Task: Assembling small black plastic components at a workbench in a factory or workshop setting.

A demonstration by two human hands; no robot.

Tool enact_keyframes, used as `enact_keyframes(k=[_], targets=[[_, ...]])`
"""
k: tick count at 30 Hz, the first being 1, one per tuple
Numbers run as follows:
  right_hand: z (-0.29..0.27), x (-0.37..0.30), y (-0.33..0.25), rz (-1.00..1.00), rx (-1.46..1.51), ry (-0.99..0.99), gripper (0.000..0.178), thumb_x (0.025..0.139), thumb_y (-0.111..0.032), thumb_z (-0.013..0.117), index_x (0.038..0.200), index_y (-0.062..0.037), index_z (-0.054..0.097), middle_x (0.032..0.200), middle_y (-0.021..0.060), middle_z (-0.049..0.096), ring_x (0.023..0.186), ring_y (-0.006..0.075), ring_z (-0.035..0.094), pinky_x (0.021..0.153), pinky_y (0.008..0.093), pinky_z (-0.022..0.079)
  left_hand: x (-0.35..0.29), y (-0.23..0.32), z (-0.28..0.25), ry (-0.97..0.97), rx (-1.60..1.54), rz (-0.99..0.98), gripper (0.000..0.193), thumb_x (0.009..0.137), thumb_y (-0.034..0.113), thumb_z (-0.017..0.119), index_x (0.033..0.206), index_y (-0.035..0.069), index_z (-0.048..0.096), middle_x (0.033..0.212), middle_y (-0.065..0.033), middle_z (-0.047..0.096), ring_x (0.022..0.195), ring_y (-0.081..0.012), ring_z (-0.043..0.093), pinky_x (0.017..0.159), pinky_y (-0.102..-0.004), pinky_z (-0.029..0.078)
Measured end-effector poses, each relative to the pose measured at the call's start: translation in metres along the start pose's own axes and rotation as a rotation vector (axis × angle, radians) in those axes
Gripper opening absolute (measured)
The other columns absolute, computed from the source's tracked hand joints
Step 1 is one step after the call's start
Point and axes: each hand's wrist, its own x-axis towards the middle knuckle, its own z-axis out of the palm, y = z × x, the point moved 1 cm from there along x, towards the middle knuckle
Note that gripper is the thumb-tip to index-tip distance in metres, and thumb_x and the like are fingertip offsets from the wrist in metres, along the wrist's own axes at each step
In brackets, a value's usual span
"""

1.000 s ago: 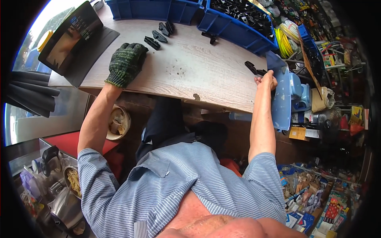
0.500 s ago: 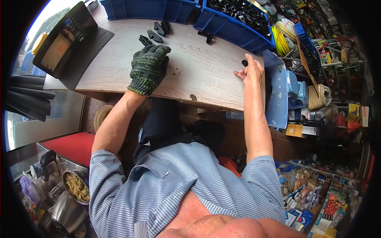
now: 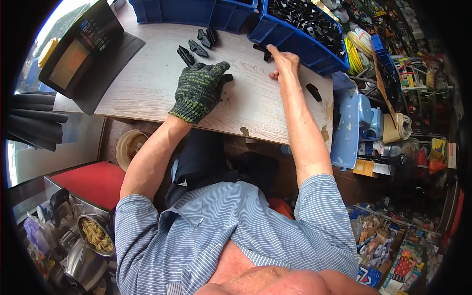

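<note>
My left hand (image 3: 199, 91), in a dark green knitted glove, is closed over the table with a small black plastic piece (image 3: 227, 77) sticking out on its right side. My right hand (image 3: 286, 65) is bare and reaches forward, its index fingertip at another black piece (image 3: 267, 55) in front of the blue bin. Its thumb stays apart from the index finger. Several black pieces (image 3: 198, 48) lie beyond the glove. One more black piece (image 3: 313, 92) rests near the table's right edge, beside my right wrist.
A blue bin (image 3: 295, 46) heaped with black parts stands at the back right, with a second blue bin (image 3: 196, 14) left of it. A tablet in a dark case (image 3: 81, 49) stands on the left. A translucent blue tub (image 3: 344, 142) adjoins the table's right edge.
My right hand has moved left and forward, from beside the right-hand black piece to the one by the bin. A black piece now shows at the glove. The view has shifted slightly.
</note>
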Motion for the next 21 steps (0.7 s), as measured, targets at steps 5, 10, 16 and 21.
enact_keyframes(k=[5,10,16,21], targets=[[0.009,0.011,-0.002,-0.027,-0.089,0.033,0.035,0.078,-0.026,0.075,0.089,0.0062,0.071,0.071,0.0108,0.065,0.045,0.0174,0.053,0.043,0.0333,0.055,0.002,-0.004,0.001,0.085,-0.035,0.044,0.033,0.087,0.028,0.071,0.115,0.011,0.067,0.095,-0.0118,0.070,0.091,-0.0322,0.063,0.080,-0.0458,0.048],[-0.001,0.012,0.005,0.081,0.006,0.010,0.023,0.084,-0.022,0.067,0.078,-0.0002,0.062,0.062,0.0036,0.048,0.044,0.0139,0.041,0.045,0.0366,0.055,0.003,-0.003,-0.003,0.147,-0.031,0.037,0.030,0.083,0.022,0.076,0.109,0.011,0.069,0.099,-0.0107,0.071,0.092,-0.0313,0.066,0.081,-0.0439,0.050],[-0.023,-0.010,0.019,0.117,0.239,-0.048,0.025,0.087,-0.023,0.066,0.091,0.0001,0.059,0.057,0.0029,0.045,0.040,0.0157,0.043,0.047,0.0413,0.057,0.000,0.004,-0.016,0.261,-0.041,0.073,0.029,0.080,0.011,0.076,0.108,0.008,0.069,0.099,-0.0083,0.071,0.093,-0.0292,0.067,0.083,-0.0421,0.050],[-0.028,-0.055,0.039,0.115,0.387,-0.114,0.031,0.089,-0.025,0.064,0.101,0.0035,0.057,0.051,0.0021,0.041,0.039,0.0172,0.046,0.052,0.0463,0.061,-0.011,0.032,0.003,0.305,-0.238,0.067,0.023,0.084,0.013,0.075,0.106,0.007,0.071,0.097,-0.0100,0.073,0.087,-0.0294,0.068,0.079,-0.0406,0.052]])
